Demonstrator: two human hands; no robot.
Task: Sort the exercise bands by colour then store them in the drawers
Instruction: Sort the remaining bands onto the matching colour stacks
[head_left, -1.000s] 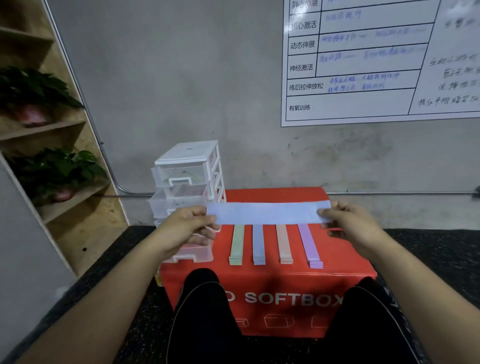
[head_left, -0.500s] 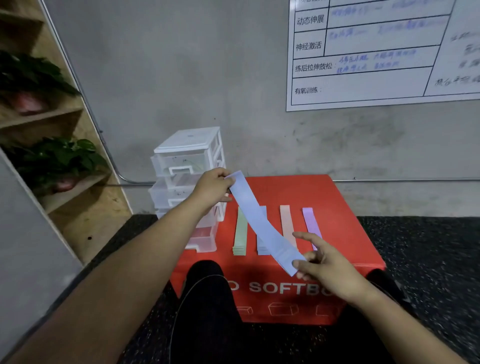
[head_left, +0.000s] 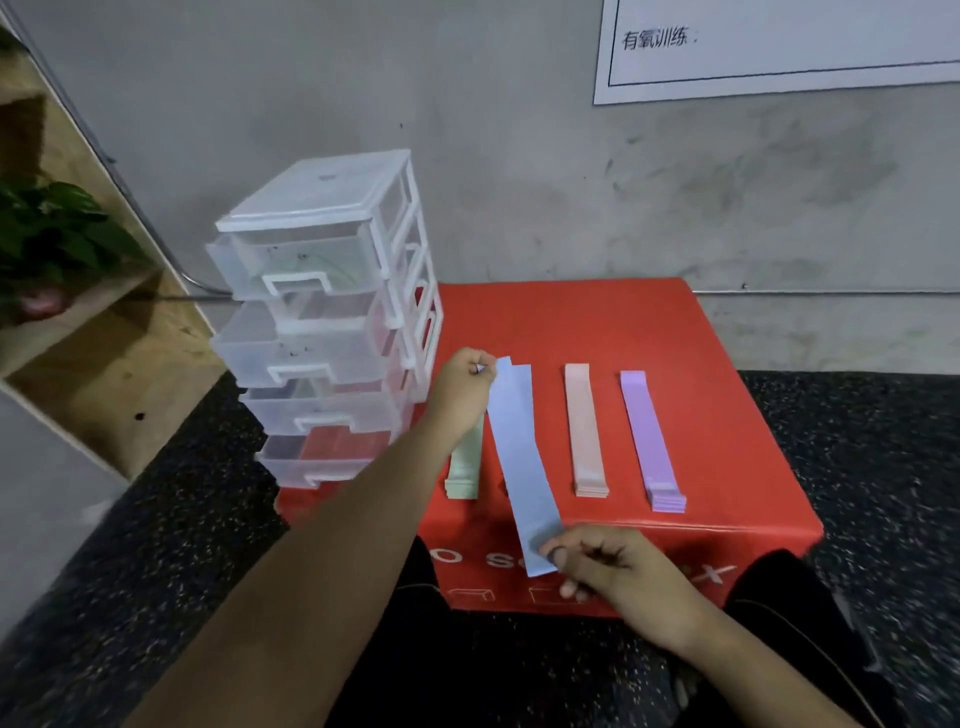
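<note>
A blue exercise band (head_left: 522, 457) stretches lengthwise, far to near, over the red soft box (head_left: 727, 415); left hand (head_left: 462, 387) pinches its far end, right hand (head_left: 608, 564) pinches the near end

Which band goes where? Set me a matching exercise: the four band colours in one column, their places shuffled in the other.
Column one
1. blue band
2. green stack
3. pink stack
4. purple stack

Column two
A. rightmost on the red box
B. pinched at its ends by the left hand and right hand
C. partly hidden by the left arm
D. lying between the blue band and the purple stack

Pairs: 1-B, 2-C, 3-D, 4-A
</note>
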